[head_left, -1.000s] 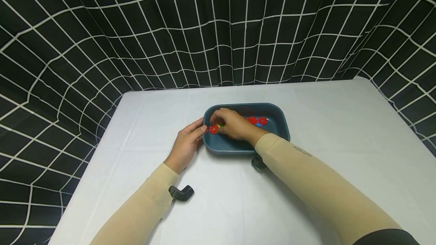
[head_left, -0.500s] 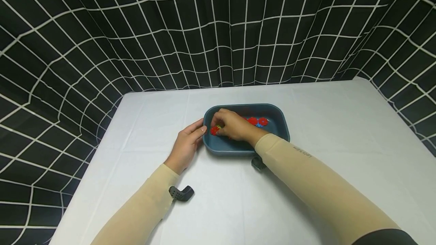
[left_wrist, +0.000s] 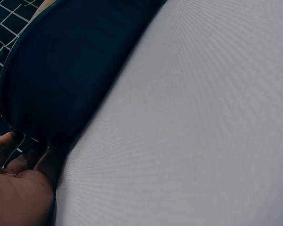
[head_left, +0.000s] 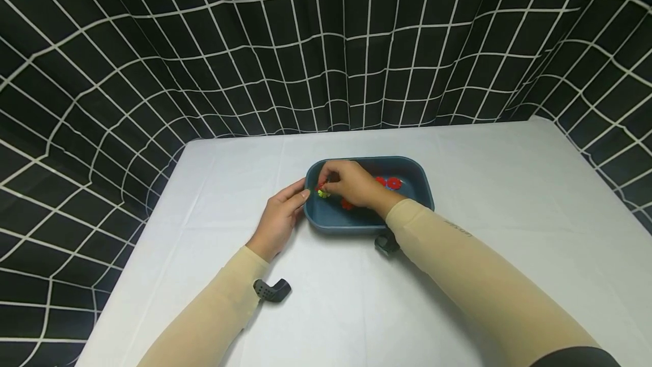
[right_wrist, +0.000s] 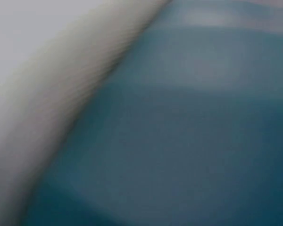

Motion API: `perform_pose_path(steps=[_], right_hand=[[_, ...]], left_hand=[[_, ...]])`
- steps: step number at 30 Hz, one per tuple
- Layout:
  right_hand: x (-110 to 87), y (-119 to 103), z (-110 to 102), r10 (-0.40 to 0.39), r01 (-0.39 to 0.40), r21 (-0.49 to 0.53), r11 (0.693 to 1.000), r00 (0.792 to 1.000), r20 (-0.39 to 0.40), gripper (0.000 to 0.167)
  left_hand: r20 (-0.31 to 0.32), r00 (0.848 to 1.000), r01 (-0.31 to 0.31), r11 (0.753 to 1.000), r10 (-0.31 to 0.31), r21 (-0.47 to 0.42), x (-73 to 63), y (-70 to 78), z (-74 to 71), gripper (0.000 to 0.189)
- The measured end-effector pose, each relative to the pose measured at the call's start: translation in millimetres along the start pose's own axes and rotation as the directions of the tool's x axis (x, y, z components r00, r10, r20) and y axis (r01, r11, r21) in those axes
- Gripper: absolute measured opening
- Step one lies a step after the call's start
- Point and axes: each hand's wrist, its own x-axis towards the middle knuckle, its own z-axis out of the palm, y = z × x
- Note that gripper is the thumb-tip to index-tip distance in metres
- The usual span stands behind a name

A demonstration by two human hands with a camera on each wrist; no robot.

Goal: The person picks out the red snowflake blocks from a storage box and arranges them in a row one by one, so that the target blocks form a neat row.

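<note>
A blue-grey rectangular tub (head_left: 331, 220) sits on the white-covered table. My left hand (head_left: 277, 217) holds its left end, thumb at the rim and fingers against the outer wall. In the left wrist view, curled fingertips press against the tub's dark side. My right hand (head_left: 351, 184) reaches inside the tub at the left, thumb and index finger pinching a small red flower-shaped piece (head_left: 320, 187). Just below the fingertips shows a yellow-green flower-shaped piece (head_left: 324, 193). Another red piece (head_left: 347, 204) lies under the palm. The right wrist view is blurred, showing mostly the tub's blue surface.
More red flower-shaped pieces (head_left: 394, 183), with a bit of blue beside them, lie in the tub's right part. White cloth (head_left: 204, 186) covers the table. A black curtain (head_left: 326, 44) with a white grid stands behind and at both sides.
My right hand has lifted and turned slightly, drawing the red piece up from the tub's left end. The yellow-green piece now shows more. My left hand stays in place on the tub.
</note>
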Motion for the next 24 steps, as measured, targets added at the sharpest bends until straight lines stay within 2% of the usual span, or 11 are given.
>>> perform_pose_path(steps=[7, 24], right_hand=[[-3.2, -5, -8, 0.06, -0.057, 0.168, 0.984, 0.998, -0.012, 0.01], [-15.1, -14, -42, 0.142, -0.103, 0.35, 0.931, 0.986, -0.088, 0.021]], left_hand=[[-0.003, 1.0, 0.006, 1.0, -0.006, 0.016, -0.4, -0.3, -0.4, 0.047], [-0.004, 1.0, 0.003, 1.0, -0.003, 0.025, -0.2, -1.8, -1.4, 0.049]])
